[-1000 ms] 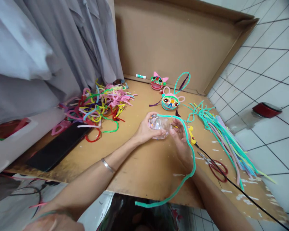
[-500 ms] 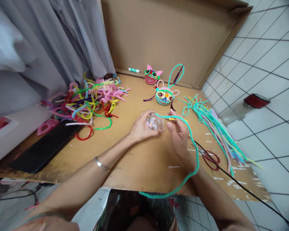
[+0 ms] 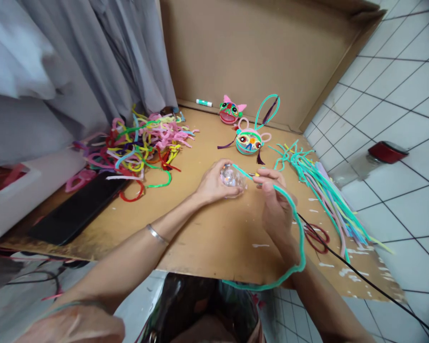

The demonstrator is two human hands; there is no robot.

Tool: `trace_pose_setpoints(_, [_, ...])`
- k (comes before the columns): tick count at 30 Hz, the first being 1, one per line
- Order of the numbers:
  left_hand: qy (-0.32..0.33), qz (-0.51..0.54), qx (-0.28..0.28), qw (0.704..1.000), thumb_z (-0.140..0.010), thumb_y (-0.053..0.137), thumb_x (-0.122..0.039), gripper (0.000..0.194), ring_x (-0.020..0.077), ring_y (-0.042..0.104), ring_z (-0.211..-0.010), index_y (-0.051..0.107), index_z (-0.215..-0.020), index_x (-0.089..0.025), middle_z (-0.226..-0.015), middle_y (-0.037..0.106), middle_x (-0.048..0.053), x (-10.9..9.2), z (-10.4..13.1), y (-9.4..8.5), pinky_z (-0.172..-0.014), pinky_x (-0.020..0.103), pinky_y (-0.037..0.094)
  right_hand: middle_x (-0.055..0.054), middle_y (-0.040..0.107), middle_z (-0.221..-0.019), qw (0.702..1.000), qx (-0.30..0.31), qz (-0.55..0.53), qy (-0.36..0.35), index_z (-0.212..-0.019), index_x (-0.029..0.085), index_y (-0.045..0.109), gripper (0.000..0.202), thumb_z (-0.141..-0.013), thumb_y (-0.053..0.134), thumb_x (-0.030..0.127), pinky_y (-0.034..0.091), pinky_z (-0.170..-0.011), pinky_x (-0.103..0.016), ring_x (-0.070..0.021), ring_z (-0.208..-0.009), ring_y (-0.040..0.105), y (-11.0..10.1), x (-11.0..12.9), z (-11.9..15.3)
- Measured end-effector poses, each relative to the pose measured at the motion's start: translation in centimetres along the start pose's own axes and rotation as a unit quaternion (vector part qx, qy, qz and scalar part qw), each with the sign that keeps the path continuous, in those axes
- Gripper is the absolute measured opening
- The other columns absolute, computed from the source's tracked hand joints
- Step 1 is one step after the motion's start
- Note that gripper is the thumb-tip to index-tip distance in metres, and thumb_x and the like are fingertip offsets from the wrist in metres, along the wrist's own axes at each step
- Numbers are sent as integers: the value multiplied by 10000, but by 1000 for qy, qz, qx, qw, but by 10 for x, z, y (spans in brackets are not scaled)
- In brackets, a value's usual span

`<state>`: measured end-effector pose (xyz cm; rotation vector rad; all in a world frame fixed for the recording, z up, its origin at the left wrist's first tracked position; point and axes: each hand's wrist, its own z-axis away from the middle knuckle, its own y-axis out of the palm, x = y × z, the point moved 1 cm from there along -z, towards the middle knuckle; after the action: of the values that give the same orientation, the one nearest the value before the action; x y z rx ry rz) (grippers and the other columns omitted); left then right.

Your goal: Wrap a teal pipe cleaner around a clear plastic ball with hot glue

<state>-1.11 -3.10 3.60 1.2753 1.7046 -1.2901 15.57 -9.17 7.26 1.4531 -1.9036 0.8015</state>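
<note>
A clear ball with small coloured bits sits in my left hand, whose fingers and thumb wrap its left side. From the top of the ball a long teal pipe cleaner runs to my right hand, then loops down past the wrist to the table's front edge. My right hand is closed beside the ball, with the pipe cleaner between thumb and fingers. A small yellow-tipped tool on a black cord shows at those fingertips; how it is held is partly hidden.
Behind the hands stand a teal-and-pink face ball and a red-mouthed one, near a glue stick. Mixed pipe cleaners lie left, beside a black slab. Straight ones and red-handled scissors are right.
My right hand has closed on the teal pipe cleaner, which now runs straight from the ball to the fingers. The whole view has shifted slightly.
</note>
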Motion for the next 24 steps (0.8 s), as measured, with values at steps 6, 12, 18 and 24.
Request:
trace_pose_setpoints(6, [-4,3,4,1000,-513,853,-341,711,247,618,-1024,588,-1158,-199,-1099,653,52,-2,-1,-2,-948,396,508,-36,739,-1029,995,-10,51,-90,-1035,317,780,231,-991,555,351,575,-887,-437,-200,-880,691,-10,43,26])
trace_pose_setpoints(12, [-30,20,2,999,-501,848,-355,724,214,604,-928,586,-1159,-204,-1041,641,22,3,-4,-4,-905,382,509,-67,742,-1031,983,12,103,-153,-1201,332,726,316,-1020,470,374,620,-757,-446,-248,-919,717,-28,83,47])
trace_pose_setpoints(18, [-55,85,-3,995,-502,822,-325,689,174,598,-846,577,-1135,-210,-949,627,-16,9,-11,-5,-864,340,505,-81,727,-1016,955,-141,91,-246,-1212,290,729,291,-994,536,310,600,-622,-429,-218,-774,708,-30,111,42])
trace_pose_setpoints(24, [-48,86,-12,995,-518,830,-302,664,170,617,-850,590,-1129,-211,-954,649,-16,16,-14,-4,-884,351,519,-76,727,-1088,931,-228,110,-262,-1224,334,706,347,-951,527,215,611,-740,-504,-248,-842,711,-27,117,36])
